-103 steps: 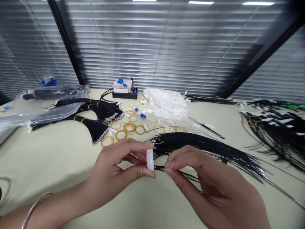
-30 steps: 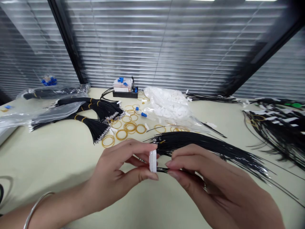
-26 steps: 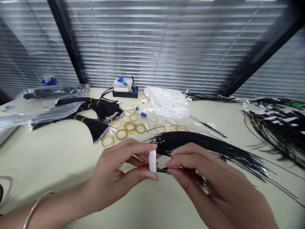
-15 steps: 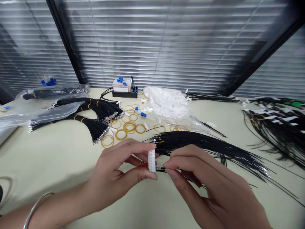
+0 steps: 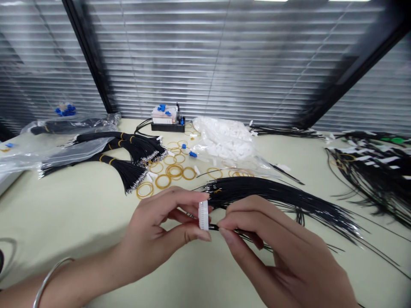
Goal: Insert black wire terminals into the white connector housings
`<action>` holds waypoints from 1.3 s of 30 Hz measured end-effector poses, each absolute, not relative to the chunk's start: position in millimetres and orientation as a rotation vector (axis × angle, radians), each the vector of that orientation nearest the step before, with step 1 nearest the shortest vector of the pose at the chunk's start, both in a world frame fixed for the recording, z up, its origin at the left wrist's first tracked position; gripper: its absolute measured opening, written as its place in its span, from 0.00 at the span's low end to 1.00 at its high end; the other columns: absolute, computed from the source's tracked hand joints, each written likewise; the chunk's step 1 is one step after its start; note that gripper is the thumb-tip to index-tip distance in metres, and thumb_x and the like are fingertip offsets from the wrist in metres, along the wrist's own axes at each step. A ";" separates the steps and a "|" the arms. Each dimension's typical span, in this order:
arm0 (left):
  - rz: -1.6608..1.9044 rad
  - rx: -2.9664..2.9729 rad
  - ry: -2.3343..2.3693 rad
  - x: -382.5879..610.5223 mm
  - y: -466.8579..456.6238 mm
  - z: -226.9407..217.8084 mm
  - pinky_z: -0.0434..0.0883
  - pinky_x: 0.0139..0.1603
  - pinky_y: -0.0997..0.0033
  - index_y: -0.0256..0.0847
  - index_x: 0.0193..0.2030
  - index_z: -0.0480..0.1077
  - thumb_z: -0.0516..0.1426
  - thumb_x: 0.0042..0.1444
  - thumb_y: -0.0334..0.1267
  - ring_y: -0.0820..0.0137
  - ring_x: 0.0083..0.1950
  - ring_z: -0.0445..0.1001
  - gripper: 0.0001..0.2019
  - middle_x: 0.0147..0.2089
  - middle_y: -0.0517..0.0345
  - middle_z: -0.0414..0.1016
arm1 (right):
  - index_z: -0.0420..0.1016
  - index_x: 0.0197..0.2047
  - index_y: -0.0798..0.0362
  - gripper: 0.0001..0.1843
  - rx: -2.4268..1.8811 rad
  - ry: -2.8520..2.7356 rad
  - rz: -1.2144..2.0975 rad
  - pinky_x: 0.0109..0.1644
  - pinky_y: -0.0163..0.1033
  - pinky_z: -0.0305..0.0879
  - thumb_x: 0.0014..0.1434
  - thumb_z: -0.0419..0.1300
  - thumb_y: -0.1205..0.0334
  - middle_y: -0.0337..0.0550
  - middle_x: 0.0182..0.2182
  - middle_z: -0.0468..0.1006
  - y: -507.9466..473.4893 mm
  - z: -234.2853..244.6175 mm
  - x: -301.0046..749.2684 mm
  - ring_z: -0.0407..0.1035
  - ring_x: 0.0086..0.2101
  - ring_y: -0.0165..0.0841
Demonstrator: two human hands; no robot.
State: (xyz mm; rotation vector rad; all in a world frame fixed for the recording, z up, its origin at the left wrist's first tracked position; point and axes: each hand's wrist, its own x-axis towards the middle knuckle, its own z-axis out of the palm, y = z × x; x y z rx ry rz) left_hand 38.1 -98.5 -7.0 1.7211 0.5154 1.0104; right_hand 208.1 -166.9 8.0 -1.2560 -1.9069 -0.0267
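Observation:
My left hand (image 5: 154,233) pinches a small white connector housing (image 5: 203,215) upright between thumb and fingers. My right hand (image 5: 279,252) pinches a thin black wire (image 5: 214,227) between thumb and forefinger, its end touching the lower part of the housing. More black wires trail back under the right hand. Just behind both hands lies a loose fan of black wires (image 5: 282,199) with bare metal ends.
Bundled black wires (image 5: 128,158) lie at the left beside several tan rubber bands (image 5: 173,172). A clear bag of white housings (image 5: 227,141), a small black tray (image 5: 168,120) and plastic bags (image 5: 58,145) sit farther back. Tangled wires (image 5: 372,171) fill the right. Blinds stand behind the pale table (image 5: 80,209).
The housing and the pinched wire have shifted slightly left and down. The right fingers have closed in toward the housing. Everything on the table lies as before.

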 end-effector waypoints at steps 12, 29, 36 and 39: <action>1.002 1.792 0.532 38.5 -98.1 -10.1 0.76 0.36 0.82 0.45 0.47 0.71 0.64 0.48 0.30 0.76 0.35 0.76 0.18 0.36 0.60 0.75 | 0.69 0.32 0.54 0.06 -1.232 -1.884 0.016 0.33 0.26 0.64 0.56 0.54 0.73 0.39 0.30 0.71 -168.6 6.1 206.5 0.66 0.32 0.22; 0.807 2.018 0.652 39.3 -89.9 -3.1 0.77 0.39 0.78 0.38 0.46 0.72 0.62 0.51 0.36 0.74 0.36 0.76 0.15 0.38 0.56 0.77 | 0.70 0.37 0.53 0.06 -1.216 -2.030 -0.044 0.36 0.30 0.64 0.58 0.54 0.71 0.41 0.34 0.71 -160.1 11.0 231.7 0.66 0.35 0.24; 0.482 2.034 0.866 37.2 -84.5 2.4 0.75 0.34 0.75 0.41 0.43 0.75 0.61 0.50 0.37 0.72 0.31 0.76 0.12 0.33 0.59 0.78 | 0.74 0.37 0.53 0.08 -1.421 -2.265 -0.215 0.40 0.37 0.63 0.60 0.53 0.64 0.43 0.33 0.71 -133.2 -2.0 275.1 0.64 0.36 0.30; 0.438 2.030 0.861 36.0 -84.4 0.6 0.74 0.33 0.76 0.42 0.43 0.75 0.61 0.49 0.37 0.72 0.31 0.76 0.12 0.31 0.60 0.78 | 0.77 0.38 0.52 0.11 -1.476 -2.362 -0.121 0.40 0.38 0.61 0.61 0.52 0.65 0.44 0.33 0.71 -124.9 -13.7 274.0 0.64 0.36 0.30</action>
